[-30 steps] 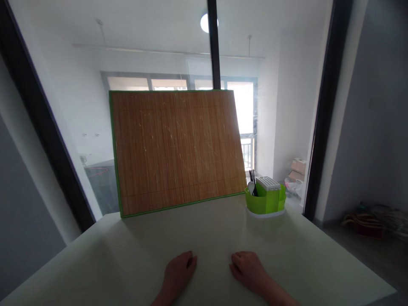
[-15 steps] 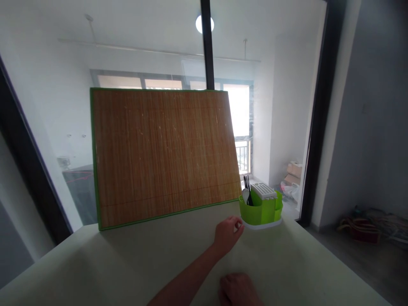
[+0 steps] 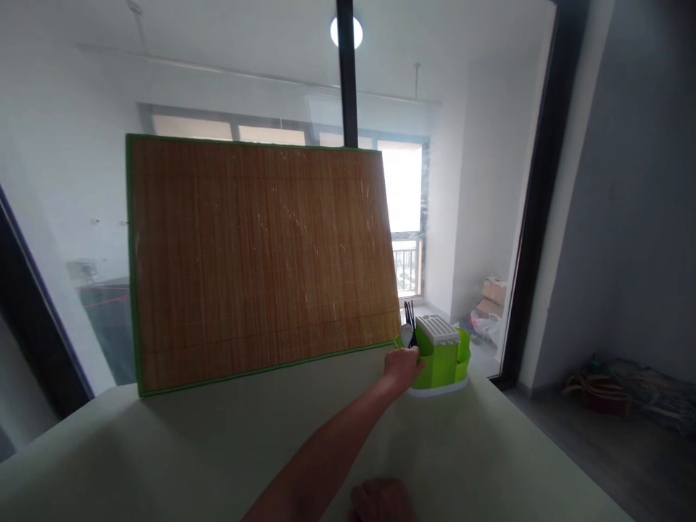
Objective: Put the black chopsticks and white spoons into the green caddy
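My left hand (image 3: pixel 401 367) reaches across from the lower left to the green utensil holder (image 3: pixel 446 366). Its fingers are closed at the rim of the left compartment, and the palm covers part of that front wall. A white spoon (image 3: pixel 406 335) and several black chopsticks (image 3: pixel 410 316) stand upright in this compartment, just above the fingers. The holder has a white slotted top (image 3: pixel 436 329) and a white base. Low in the view, my right hand (image 3: pixel 383 500) rests curled on the table, cut off by the bottom edge; nothing shows in it.
A bamboo mat (image 3: pixel 266 261) with green edging leans upright at the back of the pale table (image 3: pixel 217 449), close to the holder's left side. Behind is a glass partition with a black post (image 3: pixel 348 80). Bundled items (image 3: pixel 598 388) lie on the floor at right.
My left hand has moved forward from beside the holder onto its left compartment. The whole view has shifted slightly; my right hand stays curled low on the table.
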A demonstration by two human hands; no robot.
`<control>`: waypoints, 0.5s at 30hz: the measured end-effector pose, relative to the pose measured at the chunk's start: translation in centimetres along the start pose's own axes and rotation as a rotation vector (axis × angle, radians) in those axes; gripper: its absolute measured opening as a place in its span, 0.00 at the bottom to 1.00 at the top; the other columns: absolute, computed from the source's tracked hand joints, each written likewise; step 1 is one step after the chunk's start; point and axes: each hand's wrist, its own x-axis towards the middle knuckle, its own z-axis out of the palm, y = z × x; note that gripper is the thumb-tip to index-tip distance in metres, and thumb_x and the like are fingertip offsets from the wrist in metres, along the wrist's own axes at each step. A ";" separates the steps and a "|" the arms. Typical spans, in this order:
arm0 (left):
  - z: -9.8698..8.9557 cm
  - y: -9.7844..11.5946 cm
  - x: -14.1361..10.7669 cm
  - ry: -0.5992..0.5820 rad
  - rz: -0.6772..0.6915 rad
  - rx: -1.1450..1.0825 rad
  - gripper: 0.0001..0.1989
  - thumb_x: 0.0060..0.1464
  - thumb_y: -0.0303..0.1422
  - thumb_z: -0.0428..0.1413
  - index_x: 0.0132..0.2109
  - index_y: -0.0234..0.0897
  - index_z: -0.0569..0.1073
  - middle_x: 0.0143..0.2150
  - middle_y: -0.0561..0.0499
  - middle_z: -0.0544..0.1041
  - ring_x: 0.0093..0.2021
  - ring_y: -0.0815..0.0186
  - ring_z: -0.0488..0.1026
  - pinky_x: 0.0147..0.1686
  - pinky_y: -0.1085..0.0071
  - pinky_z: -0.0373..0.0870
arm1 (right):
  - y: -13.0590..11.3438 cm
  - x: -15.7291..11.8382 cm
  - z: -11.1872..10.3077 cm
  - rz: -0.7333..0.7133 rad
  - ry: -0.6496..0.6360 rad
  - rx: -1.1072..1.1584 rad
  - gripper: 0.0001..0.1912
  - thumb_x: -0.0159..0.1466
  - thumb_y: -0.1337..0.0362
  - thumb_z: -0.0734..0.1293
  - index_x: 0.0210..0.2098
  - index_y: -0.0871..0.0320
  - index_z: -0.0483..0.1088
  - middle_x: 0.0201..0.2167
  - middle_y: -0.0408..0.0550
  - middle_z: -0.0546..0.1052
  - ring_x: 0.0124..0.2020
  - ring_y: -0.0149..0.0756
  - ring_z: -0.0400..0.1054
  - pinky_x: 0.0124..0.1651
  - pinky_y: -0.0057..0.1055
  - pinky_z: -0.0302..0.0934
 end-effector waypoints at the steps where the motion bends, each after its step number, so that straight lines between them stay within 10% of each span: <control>1: -0.1 -0.1 0.0 0.000 -0.003 0.006 0.14 0.56 0.40 0.49 0.44 0.39 0.72 0.40 0.45 0.77 0.40 0.58 0.74 0.37 0.66 0.64 | 0.0 0.1 -0.1 -0.002 0.004 0.000 0.06 0.53 0.62 0.66 0.30 0.56 0.70 0.28 0.47 0.78 0.29 0.42 0.73 0.27 0.29 0.61; 15: -2.9 -6.4 -8.7 0.021 -0.055 0.055 0.12 0.57 0.42 0.50 0.41 0.40 0.70 0.38 0.49 0.76 0.40 0.61 0.73 0.36 0.69 0.61 | 0.2 -2.3 -2.5 -0.060 0.091 0.077 0.04 0.58 0.66 0.62 0.31 0.56 0.69 0.30 0.45 0.76 0.31 0.36 0.71 0.30 0.27 0.55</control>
